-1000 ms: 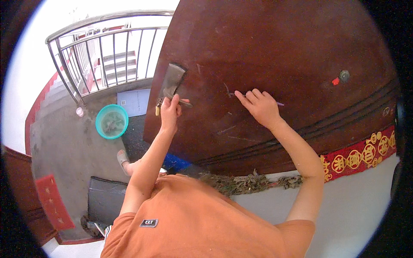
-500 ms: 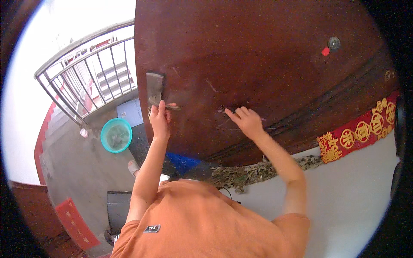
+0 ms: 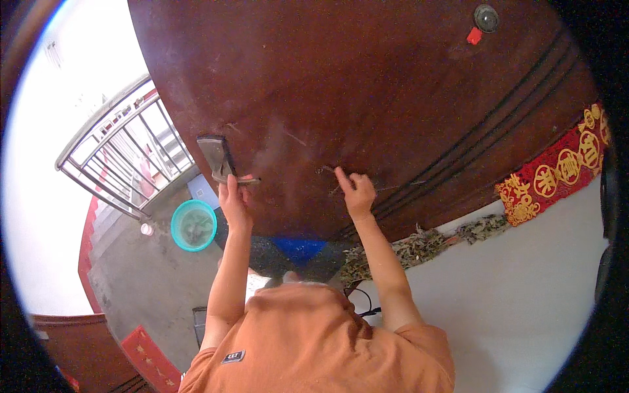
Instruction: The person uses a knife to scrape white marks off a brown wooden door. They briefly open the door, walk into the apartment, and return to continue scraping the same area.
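Note:
A dark reddish-brown door [image 3: 282, 72] fills the middle of the view. Near its left edge is a grey lock plate [image 3: 215, 154] with a lever door handle [image 3: 251, 180] jutting out to the right. My left hand [image 3: 235, 206] is closed around the base of that handle. Farther right, my right hand [image 3: 358, 192] rests against the door, index finger stretched out and the other fingers bent, holding nothing I can see. Its fingertip touches a small pale mark [image 3: 324, 170]. More whitish scratches and smears lie on the door surface around it.
At lower left, a turquoise basin [image 3: 194, 226] with water stands on the grey floor [image 3: 131, 275]. Metal railings [image 3: 124, 154] border the stairs. A round peephole [image 3: 486, 18] sits high on the door. Dried plants [image 3: 419, 249] and a red-and-gold banner [image 3: 550, 173] are at right.
The view has swung, so the door and railings appear tilted and shifted. My left hand stays on the handle. My right index finger is stretched farther out, still at the pale mark.

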